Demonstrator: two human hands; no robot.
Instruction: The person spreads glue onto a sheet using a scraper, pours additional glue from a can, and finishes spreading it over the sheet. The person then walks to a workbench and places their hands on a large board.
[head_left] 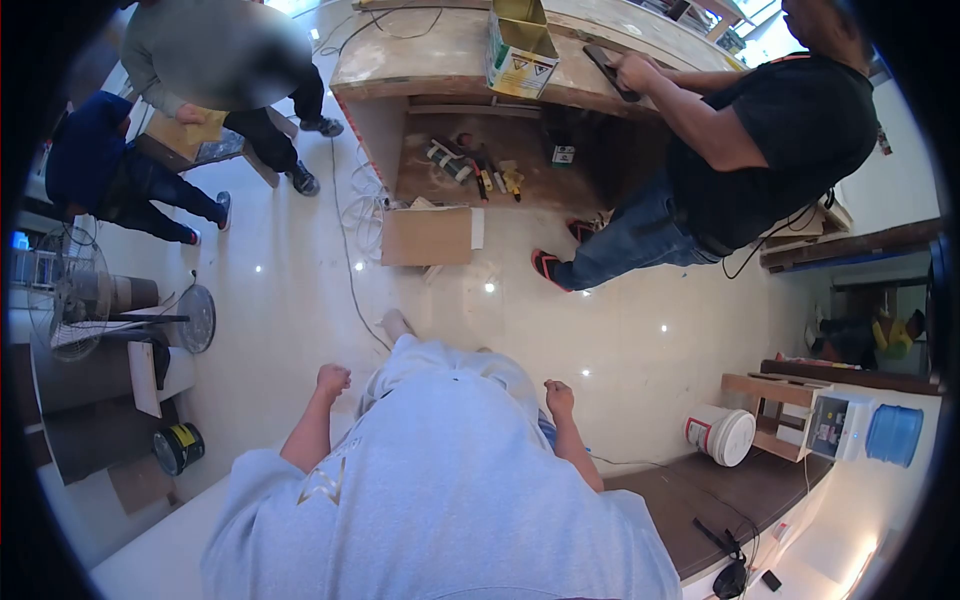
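Note:
My left hand [333, 379] hangs beside my left thigh with its fingers curled in; whether anything is inside is too small to tell. On the other side, my right hand [559, 397] is held near my right hip, its fingers also curled, and its contents cannot be made out. Both hands are over the pale glossy floor [450, 310], apart from other objects. Ahead stands a wooden workbench [440, 60] with a square metal can [522, 62] on its top. A cardboard box [427, 236] sits on the floor before the bench's open shelf, where several tools lie.
A person in a black shirt [790, 140] holds a dark object on the bench. Two people are at the upper left. A cable [345, 240] crosses the floor. A fan [75, 290] and black bucket [178, 449] stand left; a white bucket [738, 438] lies right.

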